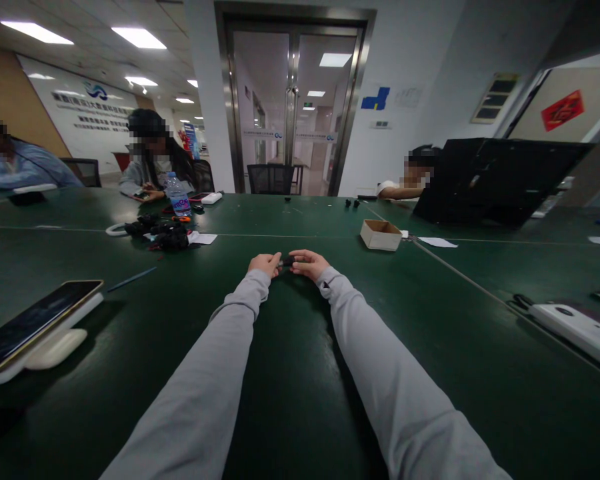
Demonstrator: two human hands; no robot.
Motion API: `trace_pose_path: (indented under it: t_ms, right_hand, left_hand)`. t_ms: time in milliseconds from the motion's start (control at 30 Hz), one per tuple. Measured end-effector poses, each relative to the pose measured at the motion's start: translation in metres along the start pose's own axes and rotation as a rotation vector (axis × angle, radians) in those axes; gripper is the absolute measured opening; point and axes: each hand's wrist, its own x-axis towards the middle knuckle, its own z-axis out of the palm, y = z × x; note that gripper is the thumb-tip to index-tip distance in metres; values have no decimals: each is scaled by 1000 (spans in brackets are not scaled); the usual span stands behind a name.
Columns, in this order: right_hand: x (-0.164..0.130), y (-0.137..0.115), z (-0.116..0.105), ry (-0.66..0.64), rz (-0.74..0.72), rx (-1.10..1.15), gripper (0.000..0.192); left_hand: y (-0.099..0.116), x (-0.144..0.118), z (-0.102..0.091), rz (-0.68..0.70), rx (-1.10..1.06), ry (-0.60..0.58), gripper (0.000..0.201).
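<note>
Head view. Both arms stretch forward over the green tabletop (290, 373), grey sleeves to the wrists. Left hand (265, 264) and right hand (307, 264) meet at the far end of reach, each with a fingertip grip pinched shut on one small black part (286, 261) between them. The part sits just above the tabletop, between the two hands, mostly hidden by the fingers; its exact shape cannot be told.

Handling, judged: the part looks light, rigid, likely plastic. It is small enough that a pinch at each end is the only sensible hold; a loose pinch could let it slip or twist. No sign that it is fragile.

Count:
- black part in hand: 1
- cardboard box (381, 235), open, right of the hands and further off: 1
- phone (33, 323) on a white stand, near left: 1
- pile of black parts (163, 235), far left: 1 pile, pieces too tangled to count
- water bottle (178, 195) behind that pile: 1
- black laptop (495, 179), far right: 1
- white device (577, 328), right edge: 1
- other people seated at the tabletop: 3
</note>
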Motion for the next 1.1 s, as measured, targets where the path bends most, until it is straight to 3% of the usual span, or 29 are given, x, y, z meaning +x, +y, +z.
trace_pose_path:
  t_ms: [167,333,833,1000,1100]
  right_hand:
    - [2,1,1,36,16,10,30]
    - [4,2,0,85,7,44,27]
    - [4,0,1,130,42,85,19]
    - [3,-1,2,140,51,87,15]
    - [2,-2,3,150,56,93,14]
  left_hand:
    - [-1,-2,4,-30,-198,-11,36]
    - [-5,-1,5,47,-353,-75,24]
    - [-5,-3,-1,203,-440,-99,28]
    - [-3,-4,-2,209,-459,-106,28]
    - [-2,-4,0,136,-472,-81,31]
